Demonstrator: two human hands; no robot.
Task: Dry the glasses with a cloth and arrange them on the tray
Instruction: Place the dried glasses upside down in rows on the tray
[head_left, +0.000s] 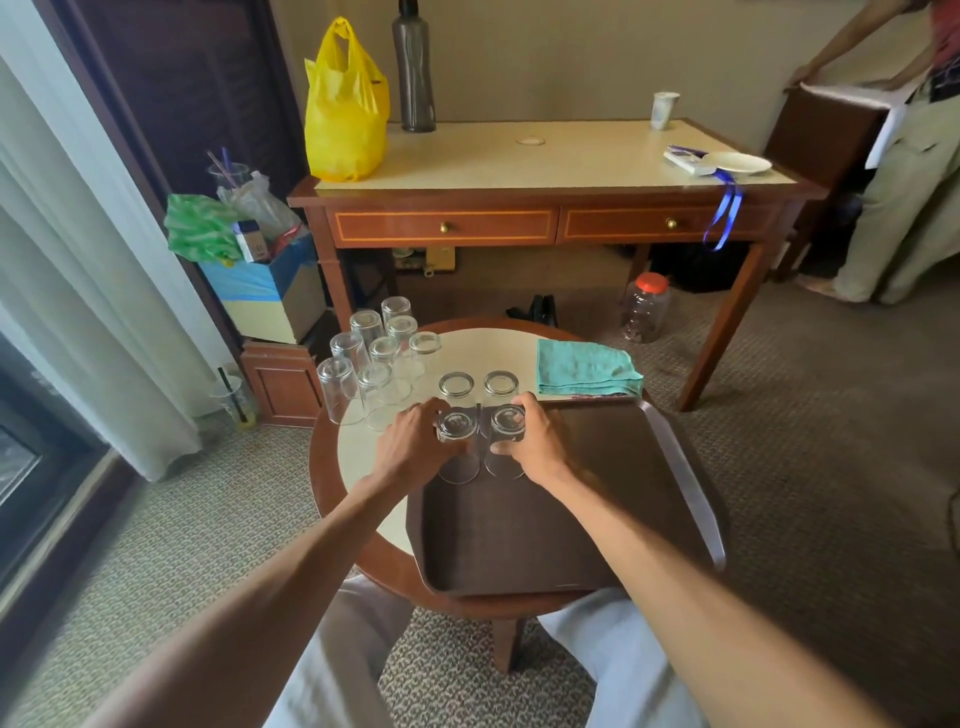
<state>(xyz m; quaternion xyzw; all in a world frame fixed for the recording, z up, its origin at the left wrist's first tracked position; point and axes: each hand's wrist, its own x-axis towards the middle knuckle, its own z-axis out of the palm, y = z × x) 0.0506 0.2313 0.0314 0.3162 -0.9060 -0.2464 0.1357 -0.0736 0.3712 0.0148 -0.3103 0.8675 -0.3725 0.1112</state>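
Observation:
A dark brown tray (597, 499) lies on the small round table (363, 452). At its far left corner stand two upside-down glasses. My left hand (410, 441) grips the left glass (458, 447). My right hand (530, 439) grips the right glass (506, 441). Two more upturned glasses (456, 387) (500, 385) stand just behind them. Several upside-down glasses (374, 364) cluster on the table's left side. A folded teal cloth (584, 368) lies on the table behind the tray.
A wooden desk (519, 208) stands behind the table with a yellow bag (345, 114), a dark bottle (414, 67), a cup (664, 109) and a plate (743, 163). A plastic jar (644, 306) sits on the carpet. A person (904, 171) stands at the far right.

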